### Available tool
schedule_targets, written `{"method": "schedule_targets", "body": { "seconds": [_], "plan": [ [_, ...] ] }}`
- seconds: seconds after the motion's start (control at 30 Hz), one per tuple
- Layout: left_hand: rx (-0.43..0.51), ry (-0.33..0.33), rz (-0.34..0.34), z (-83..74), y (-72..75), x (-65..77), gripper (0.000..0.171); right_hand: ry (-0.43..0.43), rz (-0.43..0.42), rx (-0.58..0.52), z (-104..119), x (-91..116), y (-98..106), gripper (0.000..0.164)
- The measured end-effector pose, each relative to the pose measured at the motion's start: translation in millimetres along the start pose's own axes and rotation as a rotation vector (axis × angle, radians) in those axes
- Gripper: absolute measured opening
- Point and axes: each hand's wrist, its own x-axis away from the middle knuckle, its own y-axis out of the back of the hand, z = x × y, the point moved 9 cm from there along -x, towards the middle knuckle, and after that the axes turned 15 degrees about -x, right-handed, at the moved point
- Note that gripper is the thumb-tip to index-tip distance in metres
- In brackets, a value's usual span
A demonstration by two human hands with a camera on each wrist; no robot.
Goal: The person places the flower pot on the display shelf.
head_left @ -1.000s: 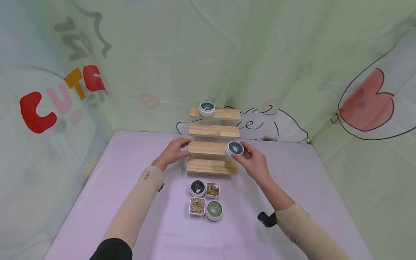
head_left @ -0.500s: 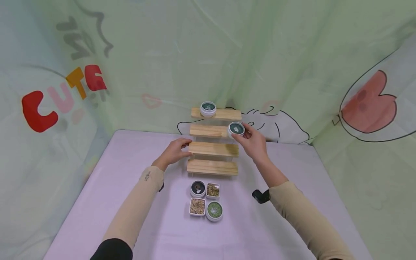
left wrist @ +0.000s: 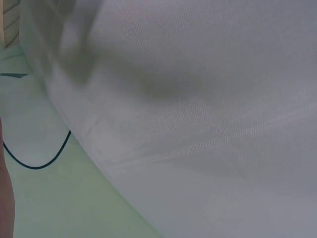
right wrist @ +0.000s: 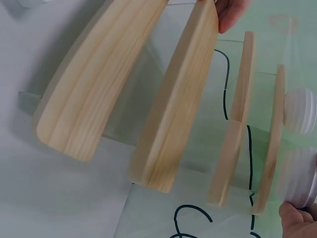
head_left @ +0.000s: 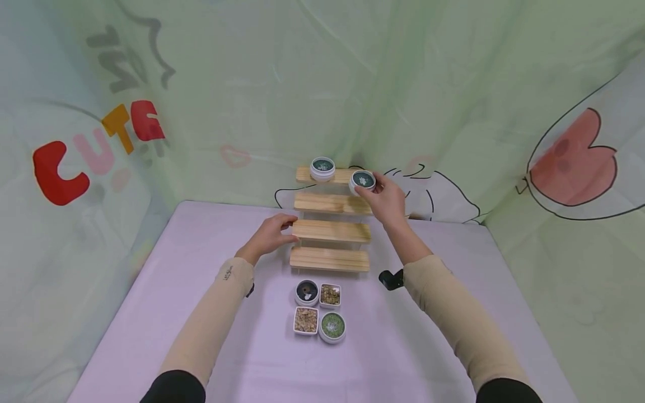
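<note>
At one o'clock on the rack [head_left: 331, 230]: jar [head_left: 363, 182], pinched by the right hand [head_left: 388, 202], perhaps to keep it level; we can't tell whether it touches the top shelf [head_left: 304, 175].
Left hand [head_left: 274, 232]: at nine o'clock, gripping the rack, presumably steadying it.
Right-wrist view: ribbed jar side; only overhead do we see its dark top.

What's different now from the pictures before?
The right hand carried its round white jar upward, from beside the second board from the bottom to the right end of the top board. It hasn't let go. The left hand stayed at the stand's left side, and the other top jar and four front pots stayed put.
</note>
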Motion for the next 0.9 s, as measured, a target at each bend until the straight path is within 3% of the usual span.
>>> {"method": "schedule_targets", "body": {
  "seconds": [0.57,0.9],
  "plan": [
    [0.007,0.016,0.006,0.8,-0.9,0.5,0.063,-0.008,0.006,0.075,4,-26,-12,0.065],
    [-0.026,0.028,0.012,3.6,-1.7,-1.4,0.063,-0.042,-0.007,0.039,2,-33,-18,0.064]
  ]
}}
